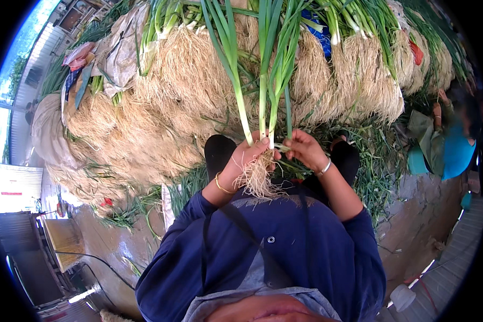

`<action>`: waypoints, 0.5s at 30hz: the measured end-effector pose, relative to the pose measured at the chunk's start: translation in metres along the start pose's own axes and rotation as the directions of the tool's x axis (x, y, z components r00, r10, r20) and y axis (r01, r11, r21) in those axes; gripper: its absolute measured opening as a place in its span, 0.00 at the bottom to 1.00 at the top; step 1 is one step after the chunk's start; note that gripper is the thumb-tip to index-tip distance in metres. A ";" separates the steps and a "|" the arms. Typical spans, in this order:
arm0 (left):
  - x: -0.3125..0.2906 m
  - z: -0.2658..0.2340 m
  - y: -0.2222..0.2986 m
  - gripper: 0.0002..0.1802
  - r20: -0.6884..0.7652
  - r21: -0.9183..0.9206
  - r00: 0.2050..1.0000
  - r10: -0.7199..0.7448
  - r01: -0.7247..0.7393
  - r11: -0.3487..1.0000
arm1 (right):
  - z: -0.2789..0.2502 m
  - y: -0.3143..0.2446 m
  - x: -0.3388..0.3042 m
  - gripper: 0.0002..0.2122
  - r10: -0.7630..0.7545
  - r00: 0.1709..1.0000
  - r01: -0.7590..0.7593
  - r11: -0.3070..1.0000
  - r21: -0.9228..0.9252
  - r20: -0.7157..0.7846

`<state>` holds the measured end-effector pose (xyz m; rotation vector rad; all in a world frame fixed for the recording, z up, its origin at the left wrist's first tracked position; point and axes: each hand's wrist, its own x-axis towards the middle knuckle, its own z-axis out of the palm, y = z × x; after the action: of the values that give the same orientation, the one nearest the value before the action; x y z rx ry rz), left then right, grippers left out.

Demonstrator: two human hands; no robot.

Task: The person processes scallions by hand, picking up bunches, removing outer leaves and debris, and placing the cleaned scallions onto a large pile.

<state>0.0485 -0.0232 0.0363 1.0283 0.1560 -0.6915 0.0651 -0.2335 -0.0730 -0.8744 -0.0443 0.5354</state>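
Note:
A few green onions (262,94) stand upright in front of me, their long leaves reaching away over the pile. My left hand (247,160) is closed round their white lower ends, and a tuft of pale roots (260,176) hangs below it toward my lap. Just beside it, my right hand (307,151) pinches a thin green leaf (288,112) close to the base of the rightmost stalk. Whether that leaf is still joined to the stalk cannot be made out.
A big heap of green onions, roots (193,70) facing me, spreads across the far side. Loose leaves (378,161) litter the floor at right. A person in turquoise (459,147) is at the far right. A yellowish board (64,241) stands at lower left.

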 end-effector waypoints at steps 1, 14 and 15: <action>-0.002 0.003 0.004 0.18 0.008 -0.012 1.000 0.027 -0.027 1.000 | -0.013 0.013 -0.011 0.03 0.042 0.999 -0.043 0.999 -0.010 -0.031; 0.015 0.003 -0.035 0.12 -0.059 0.658 0.881 0.469 -0.319 0.682 | 0.081 -0.098 0.013 0.13 -0.621 0.783 0.043 0.114 -0.993 -0.037; 0.014 0.002 -0.035 0.12 -0.100 0.670 0.870 0.484 -0.300 0.679 | 0.085 -0.100 0.009 0.13 -0.644 0.764 0.038 -0.014 -0.999 0.038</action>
<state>0.0377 -0.0428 0.0055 1.7609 -0.0848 -0.1763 0.0942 -0.2201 0.0546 -2.3317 -0.2383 -0.4186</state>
